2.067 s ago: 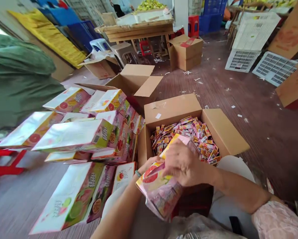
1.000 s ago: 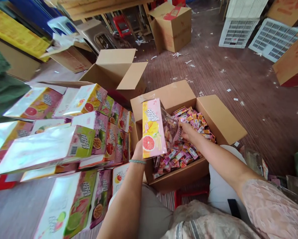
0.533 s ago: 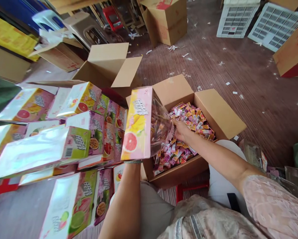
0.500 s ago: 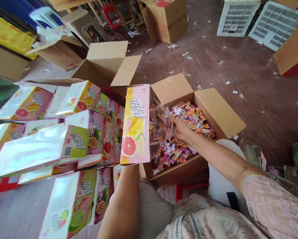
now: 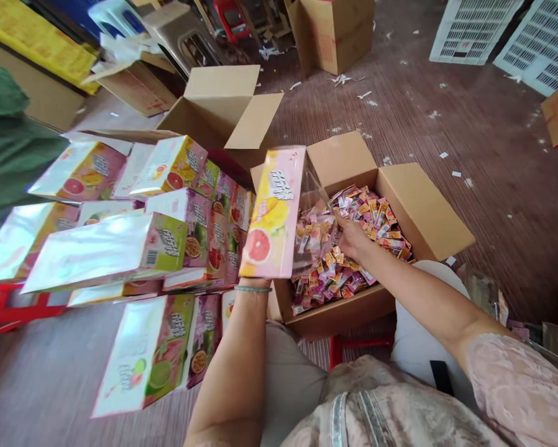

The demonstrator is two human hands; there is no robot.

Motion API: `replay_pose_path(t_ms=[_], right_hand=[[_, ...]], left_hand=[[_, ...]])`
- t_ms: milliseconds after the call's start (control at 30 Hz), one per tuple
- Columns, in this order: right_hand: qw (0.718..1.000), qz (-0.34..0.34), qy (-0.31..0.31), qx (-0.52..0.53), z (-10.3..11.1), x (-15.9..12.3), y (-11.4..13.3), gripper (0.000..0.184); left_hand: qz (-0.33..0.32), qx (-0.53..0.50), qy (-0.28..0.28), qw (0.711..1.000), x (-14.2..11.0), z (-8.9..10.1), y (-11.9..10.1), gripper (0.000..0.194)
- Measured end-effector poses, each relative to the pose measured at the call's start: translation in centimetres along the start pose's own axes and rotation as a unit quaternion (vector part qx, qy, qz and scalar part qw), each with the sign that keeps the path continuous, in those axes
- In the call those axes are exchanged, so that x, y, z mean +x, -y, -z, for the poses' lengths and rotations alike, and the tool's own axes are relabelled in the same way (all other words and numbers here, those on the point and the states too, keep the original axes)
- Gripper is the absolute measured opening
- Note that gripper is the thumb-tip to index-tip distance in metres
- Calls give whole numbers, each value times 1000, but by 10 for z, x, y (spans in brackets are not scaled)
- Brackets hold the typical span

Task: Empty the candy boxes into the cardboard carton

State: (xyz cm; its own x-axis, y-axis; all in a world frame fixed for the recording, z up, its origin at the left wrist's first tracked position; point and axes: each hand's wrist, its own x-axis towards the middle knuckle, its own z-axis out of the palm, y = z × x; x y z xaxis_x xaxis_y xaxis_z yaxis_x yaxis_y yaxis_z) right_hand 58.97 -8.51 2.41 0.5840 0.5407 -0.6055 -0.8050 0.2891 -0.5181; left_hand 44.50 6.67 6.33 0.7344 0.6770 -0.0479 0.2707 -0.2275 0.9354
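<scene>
My left hand (image 5: 255, 281) is hidden behind a pink and yellow fruit-print bag (image 5: 275, 214) that it holds upright over the near left corner of an open cardboard box (image 5: 423, 208). The bag's clear side shows small sachets inside. My right hand (image 5: 351, 236) reaches into the box, fingers closed among several small pink and orange sachets (image 5: 370, 217) right at the bag's mouth. What exactly the fingers hold is hidden.
Several filled fruit-print bags (image 5: 167, 242) are stacked to the left, some on a red stool (image 5: 9, 310). An empty open carton (image 5: 223, 105) stands behind them. White plastic crates (image 5: 475, 31) and another carton (image 5: 335, 31) lie at the back. A green shape (image 5: 9, 136) is at far left.
The bag went from being opened in my lap to standing upright over the box. My right hand moved into the sachets and stays at the bag's mouth; more sachets show inside.
</scene>
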Motion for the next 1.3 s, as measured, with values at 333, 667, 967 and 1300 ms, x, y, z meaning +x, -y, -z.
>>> replay_pose_path(t_ms=[333,667,967,1300], right_hand=[[992,89,39,-78,9,0,7,37],[729,120,350,-575,22,-32,43,79],[568,216,383,-696,31,-42,14,86],[652,365,5,-664,60,-13,58,77]], left_hand=[[194,-302,94,929,-2,7,16,84],[175,-335,50,924,-3,3,13,65],[123,-310,108,936,-8,3,12,71],[49,-327,-125,936,2,2,14,75]])
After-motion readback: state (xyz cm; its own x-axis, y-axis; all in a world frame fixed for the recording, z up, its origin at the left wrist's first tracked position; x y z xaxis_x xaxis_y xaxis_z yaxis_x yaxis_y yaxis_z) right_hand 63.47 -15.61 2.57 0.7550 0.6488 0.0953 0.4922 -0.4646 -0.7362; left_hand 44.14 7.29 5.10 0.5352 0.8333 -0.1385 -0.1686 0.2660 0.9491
